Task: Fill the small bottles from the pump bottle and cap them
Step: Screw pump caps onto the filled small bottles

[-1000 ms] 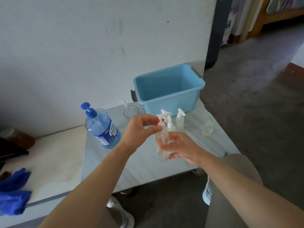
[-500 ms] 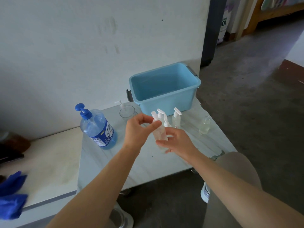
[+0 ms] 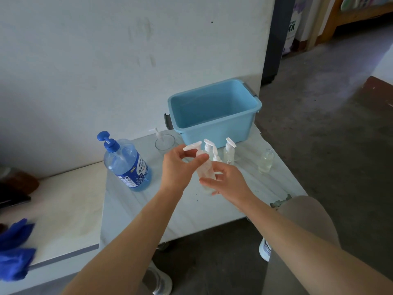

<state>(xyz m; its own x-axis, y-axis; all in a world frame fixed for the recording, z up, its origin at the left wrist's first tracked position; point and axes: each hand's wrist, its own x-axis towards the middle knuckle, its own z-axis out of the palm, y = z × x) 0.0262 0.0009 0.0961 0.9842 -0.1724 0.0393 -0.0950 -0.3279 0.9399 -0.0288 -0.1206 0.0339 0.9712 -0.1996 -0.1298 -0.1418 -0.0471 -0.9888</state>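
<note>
A small clear bottle with a white pump cap is held tilted above the table. My right hand grips its body from below. My left hand pinches the neck of the pump cap at the top. Behind them stand two capped small bottles, one partly hidden by the held bottle. An uncapped small bottle stands to the right. The big pump bottle with a blue pump and blue label stands at the table's left.
A light blue tub sits at the back of the pale table. A clear glass with a loose pump cap in it stands left of the tub. Blue cloth lies at far left. My knee is by the table's right corner.
The pump cap's nozzle has swung round to point left as my left hand turns it. Both hands and the bottle stay in about the same place over the table.
</note>
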